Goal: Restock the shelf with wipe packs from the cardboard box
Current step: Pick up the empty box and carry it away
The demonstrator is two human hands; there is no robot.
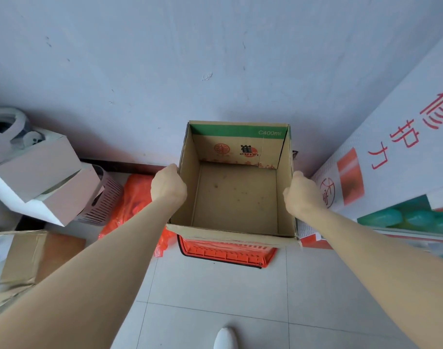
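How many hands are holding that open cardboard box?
2. The left hand grips the rim of the cardboard box at its left wall; the right hand grips the rim at its right wall. No other hand shows.

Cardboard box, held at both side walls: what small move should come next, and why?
Probably set the cardboard box aside and let go: its bare floor shows no wipe packs left to shelve, while the left hand and right hand each grip a side wall.
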